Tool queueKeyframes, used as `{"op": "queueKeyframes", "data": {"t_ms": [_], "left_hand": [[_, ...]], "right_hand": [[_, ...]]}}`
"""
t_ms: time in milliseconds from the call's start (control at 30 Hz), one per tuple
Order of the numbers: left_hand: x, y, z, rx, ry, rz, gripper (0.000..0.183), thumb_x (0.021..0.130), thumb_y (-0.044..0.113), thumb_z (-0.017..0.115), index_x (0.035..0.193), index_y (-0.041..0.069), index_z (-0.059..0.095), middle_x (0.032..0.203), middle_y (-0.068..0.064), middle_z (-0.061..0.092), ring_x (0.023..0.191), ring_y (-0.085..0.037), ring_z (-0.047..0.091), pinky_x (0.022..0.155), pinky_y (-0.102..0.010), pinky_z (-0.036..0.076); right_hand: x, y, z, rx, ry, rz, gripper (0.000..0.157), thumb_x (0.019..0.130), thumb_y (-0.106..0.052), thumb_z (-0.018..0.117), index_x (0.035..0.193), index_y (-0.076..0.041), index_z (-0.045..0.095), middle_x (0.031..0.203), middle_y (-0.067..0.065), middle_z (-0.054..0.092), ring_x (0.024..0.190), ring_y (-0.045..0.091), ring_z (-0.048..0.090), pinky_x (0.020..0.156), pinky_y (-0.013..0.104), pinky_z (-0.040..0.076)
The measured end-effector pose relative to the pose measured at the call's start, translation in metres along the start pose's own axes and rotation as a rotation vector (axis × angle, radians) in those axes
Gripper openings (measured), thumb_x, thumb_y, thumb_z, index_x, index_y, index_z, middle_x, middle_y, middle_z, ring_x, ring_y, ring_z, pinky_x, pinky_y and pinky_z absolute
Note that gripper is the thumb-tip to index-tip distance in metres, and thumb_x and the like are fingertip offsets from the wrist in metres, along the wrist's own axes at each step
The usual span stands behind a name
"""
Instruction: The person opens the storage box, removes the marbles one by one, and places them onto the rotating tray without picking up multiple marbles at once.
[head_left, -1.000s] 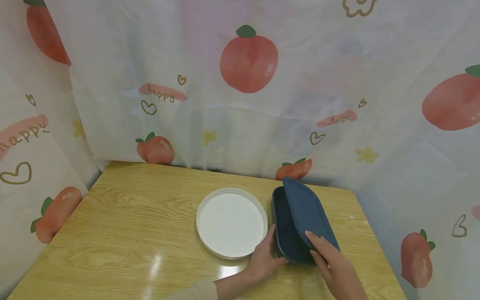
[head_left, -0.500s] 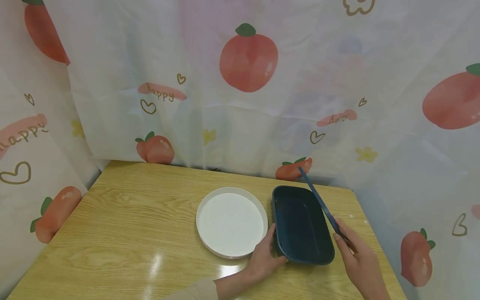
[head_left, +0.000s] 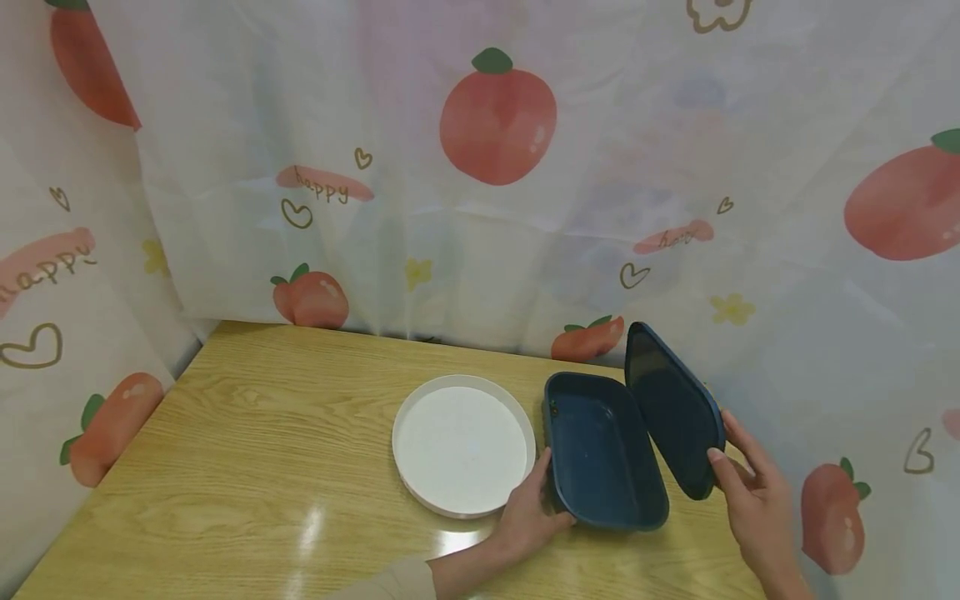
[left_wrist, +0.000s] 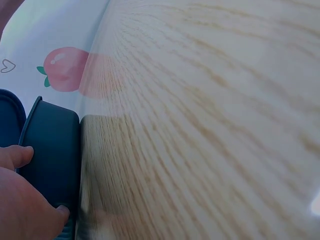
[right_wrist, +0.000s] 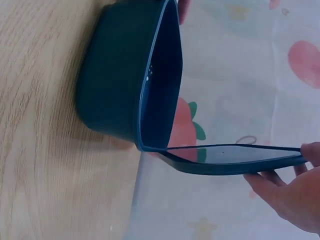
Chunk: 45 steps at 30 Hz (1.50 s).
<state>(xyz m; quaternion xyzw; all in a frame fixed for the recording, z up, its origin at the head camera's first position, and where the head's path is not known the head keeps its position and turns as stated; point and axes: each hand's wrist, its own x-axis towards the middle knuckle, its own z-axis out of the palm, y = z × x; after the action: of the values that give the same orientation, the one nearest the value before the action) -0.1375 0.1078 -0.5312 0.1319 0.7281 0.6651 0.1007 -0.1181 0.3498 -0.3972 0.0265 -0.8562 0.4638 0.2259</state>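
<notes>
A dark blue rectangular box stands uncovered on the wooden table, its inside in sight. Around its near left corner my left hand grips, thumb at the near side and fingers along the left wall; the left wrist view has the fingertips against the box's outer wall. My right hand pinches the matching blue lid by its right edge, thumb on the inner face. The lid is tilted up beside the box's right rim. In the right wrist view, the lid reaches the rim's corner.
A round white shallow tray lies just left of the box, close to my left hand. The wooden table extends to the left. Behind it hangs a white curtain printed with fruit and hearts, which also covers both sides.
My right hand has lifted the lid off the box and swung it to the right, turning its inner face into view. The left hand, box and tray have stayed in place.
</notes>
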Motion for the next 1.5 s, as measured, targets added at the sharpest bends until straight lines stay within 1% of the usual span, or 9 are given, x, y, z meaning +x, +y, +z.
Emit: {"op": "queueKeyframes", "data": {"t_ms": [167, 333, 533, 733, 833, 933, 1067, 1367, 1500], "left_hand": [[-0.001, 0.0, 0.0, -0.006, 0.0, -0.014, 0.098, 0.079, 0.011, 0.079, 0.158, 0.004, 0.021, 0.158, -0.014, 0.034, 0.142, -0.027, 0.037, 0.108, -0.031, 0.039], [-0.001, -0.001, 0.001, -0.027, -0.003, -0.011, 0.098, 0.079, 0.01, 0.078, 0.158, 0.004, 0.021, 0.159, -0.014, 0.03, 0.143, -0.027, 0.035, 0.108, -0.029, 0.038], [-0.001, -0.003, 0.001, -0.047, -0.005, 0.007, 0.097, 0.079, 0.007, 0.079, 0.158, 0.003, 0.021, 0.159, -0.015, 0.03, 0.142, -0.027, 0.035, 0.107, -0.026, 0.038], [-0.001, -0.001, 0.002, -0.047, -0.007, 0.021, 0.097, 0.08, 0.007, 0.078, 0.158, 0.001, 0.021, 0.158, -0.016, 0.032, 0.141, -0.026, 0.037, 0.106, -0.026, 0.039], [-0.001, 0.0, 0.002, -0.056, -0.011, 0.016, 0.096, 0.08, 0.007, 0.077, 0.158, 0.001, 0.02, 0.159, -0.015, 0.032, 0.142, -0.024, 0.036, 0.107, -0.026, 0.038], [-0.001, 0.0, 0.001, -0.05, -0.02, 0.004, 0.096, 0.081, 0.009, 0.076, 0.158, 0.003, 0.019, 0.159, -0.014, 0.03, 0.142, -0.025, 0.035, 0.108, -0.029, 0.039], [-0.001, 0.001, 0.0, -0.04, -0.024, -0.006, 0.096, 0.082, 0.01, 0.076, 0.159, 0.004, 0.02, 0.16, -0.014, 0.028, 0.142, -0.027, 0.035, 0.107, -0.03, 0.04], [0.001, 0.0, 0.001, -0.043, -0.012, 0.01, 0.097, 0.08, 0.01, 0.076, 0.158, 0.002, 0.02, 0.16, -0.014, 0.028, 0.142, -0.025, 0.034, 0.108, -0.034, 0.039], [0.001, 0.001, 0.001, -0.046, -0.008, 0.008, 0.097, 0.079, 0.008, 0.076, 0.158, 0.002, 0.02, 0.16, -0.015, 0.029, 0.142, -0.025, 0.034, 0.108, -0.034, 0.039]], "right_hand": [[0.004, 0.007, -0.008, 0.203, 0.064, 0.175, 0.058, 0.102, -0.002, 0.055, 0.155, -0.018, 0.039, 0.139, -0.002, 0.046, 0.095, -0.01, 0.062, 0.071, 0.013, 0.054], [0.006, 0.023, -0.019, 0.564, 0.152, 0.3, 0.062, 0.101, -0.002, 0.055, 0.157, -0.017, 0.032, 0.139, 0.001, 0.044, 0.098, -0.001, 0.065, 0.069, 0.018, 0.056], [0.007, 0.045, -0.032, 0.763, 0.258, 0.458, 0.067, 0.102, -0.004, 0.053, 0.159, -0.028, 0.027, 0.155, 0.001, 0.028, 0.093, 0.002, 0.066, 0.063, 0.024, 0.058], [0.006, 0.065, -0.036, 0.949, 0.329, 0.523, 0.07, 0.102, 0.0, 0.051, 0.158, -0.033, 0.026, 0.16, -0.004, 0.02, 0.097, 0.008, 0.064, 0.061, 0.031, 0.059], [0.006, 0.072, -0.036, 0.964, 0.37, 0.575, 0.07, 0.102, -0.002, 0.051, 0.157, -0.037, 0.026, 0.161, -0.008, 0.016, 0.123, 0.016, 0.055, 0.062, 0.032, 0.059], [0.006, 0.076, -0.036, 0.93, 0.399, 0.636, 0.068, 0.104, -0.006, 0.049, 0.156, -0.041, 0.025, 0.163, -0.01, 0.006, 0.145, 0.02, 0.026, 0.069, 0.032, 0.059], [0.006, 0.082, -0.036, 0.923, 0.429, 0.68, 0.067, 0.104, -0.009, 0.049, 0.155, -0.044, 0.023, 0.162, -0.014, -0.001, 0.15, 0.021, 0.008, 0.072, 0.03, 0.058], [-0.003, 0.095, -0.034, 0.781, 0.48, 0.682, 0.068, 0.101, -0.013, 0.057, 0.156, -0.041, 0.027, 0.163, -0.009, 0.006, 0.148, 0.022, 0.019, 0.06, 0.02, 0.055], [-0.007, 0.107, -0.037, 0.762, 0.476, 0.638, 0.069, 0.099, -0.01, 0.062, 0.155, -0.036, 0.032, 0.16, -0.001, 0.021, 0.131, 0.015, 0.049, 0.058, 0.022, 0.056]]}}
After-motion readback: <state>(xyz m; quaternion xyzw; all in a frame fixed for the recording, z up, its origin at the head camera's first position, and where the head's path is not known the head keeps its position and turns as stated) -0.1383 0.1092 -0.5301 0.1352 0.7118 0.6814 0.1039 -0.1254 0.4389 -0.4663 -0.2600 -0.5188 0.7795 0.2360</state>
